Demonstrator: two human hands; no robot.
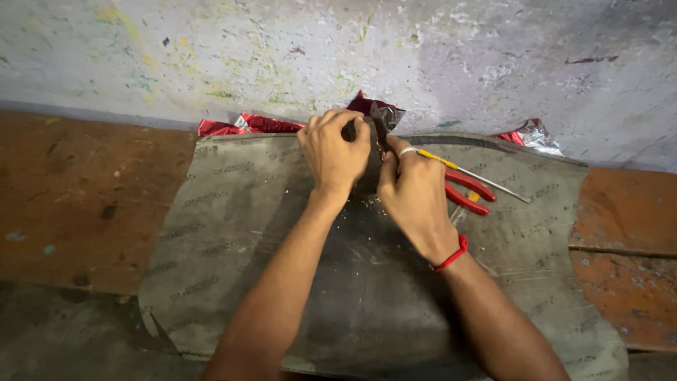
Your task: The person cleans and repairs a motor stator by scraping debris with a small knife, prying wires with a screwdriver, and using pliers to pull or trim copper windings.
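Left hand: fingers curled into a loose fist, gripping a small dark workpiece at the far edge of the mat; palm faces down.
Right hand: closed, thumb and forefinger pinching the same dark workpiece from the right side; it touches the left hand at the fingertips. A pale ring sits on one finger, and a red thread band circles the wrist.
Dark workpiece: held between both hands, just above the far middle of the mat; its exact shape cannot be told, as the fingers hide most of it.
Pliers: red handles, lying on the mat just right of the right hand, partly hidden under it.
Thin rod: yellow near the right hand, grey metal toward its far tip; slants down to the right above the pliers.
Mat: large grey-green rubbery sheet with faint repeated print, spread over the surface below both forearms; pale crumbs lie scattered near the hands.
Foil wrappers: crumpled red and silver packaging, tucked behind the mat's far edge against the wall; a further piece shows at the right.
Floor: reddish-brown, worn.
Wall: grey, paint-flecked.
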